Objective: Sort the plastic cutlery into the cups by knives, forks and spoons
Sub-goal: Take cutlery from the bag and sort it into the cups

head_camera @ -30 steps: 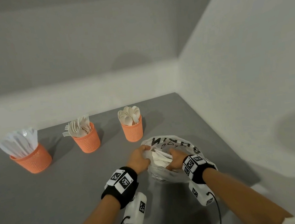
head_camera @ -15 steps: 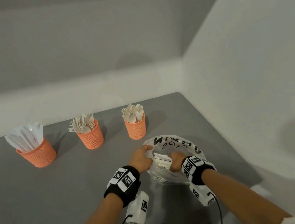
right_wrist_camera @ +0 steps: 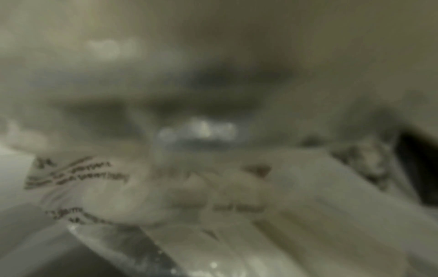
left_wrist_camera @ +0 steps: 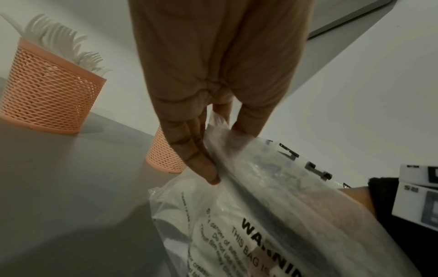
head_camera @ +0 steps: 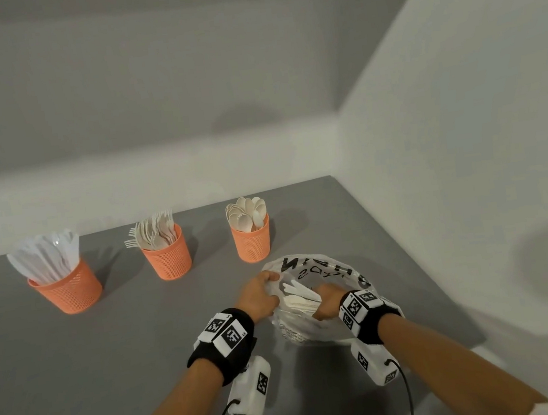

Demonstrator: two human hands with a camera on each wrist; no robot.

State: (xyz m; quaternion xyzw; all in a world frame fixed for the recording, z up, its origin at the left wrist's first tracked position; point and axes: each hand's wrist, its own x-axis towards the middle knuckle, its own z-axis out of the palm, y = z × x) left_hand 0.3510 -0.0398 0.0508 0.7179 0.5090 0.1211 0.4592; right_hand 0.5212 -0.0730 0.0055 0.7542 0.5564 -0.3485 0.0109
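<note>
Three orange mesh cups stand in a row at the back: knives on the left, forks in the middle, spoons on the right. A clear plastic bag with black print lies in front of the spoon cup. My left hand pinches the bag's rim between thumb and fingers. My right hand reaches inside the bag and grips a bundle of white cutlery. The right wrist view is blurred by bag film.
The grey table ends at a white wall on the right, close to the bag. Another wall runs behind the cups. Bare table surface lies to the left of my arms.
Both hands have stayed at the bag. The head view has shifted slightly, and the cutlery bundle in my right hand has moved a little inside the bag.
</note>
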